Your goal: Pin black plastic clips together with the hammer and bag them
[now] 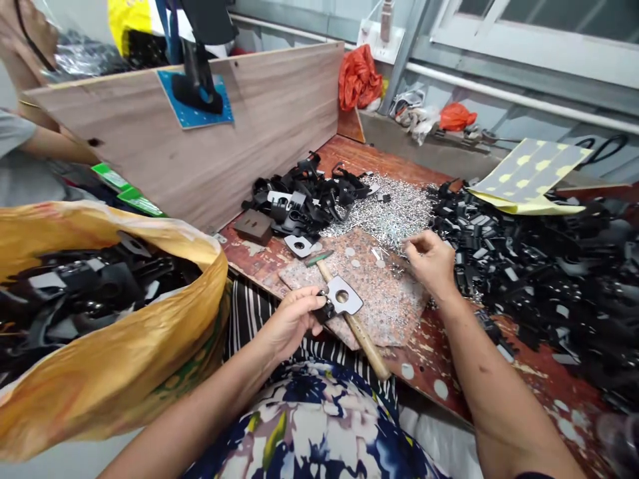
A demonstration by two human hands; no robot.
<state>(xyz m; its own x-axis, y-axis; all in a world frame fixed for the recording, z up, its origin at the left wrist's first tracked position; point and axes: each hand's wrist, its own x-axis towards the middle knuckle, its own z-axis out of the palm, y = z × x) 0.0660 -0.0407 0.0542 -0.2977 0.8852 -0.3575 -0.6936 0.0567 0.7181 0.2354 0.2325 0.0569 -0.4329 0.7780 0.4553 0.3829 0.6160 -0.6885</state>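
My left hand (298,314) grips a black plastic part with a grey plate (352,303) that has a round hole in it. The part is held above a hammer (368,349), which lies across a speckled stone slab (389,306) with its wooden handle toward me. At the near right edge of a heap of small shiny metal pins (399,206), my right hand (432,259) has thumb and forefinger pinched together. What sits between those fingertips is too small to make out. A similar grey-plated part (299,246) lies by the hammer head.
Black parts are piled at the table's back left (294,199) and right (529,266). A brown block (253,227) stands near a wooden partition (279,100). On my left is a yellow sack (200,319) of black parts. Beyond the partition, another person's arm (60,143) shows.
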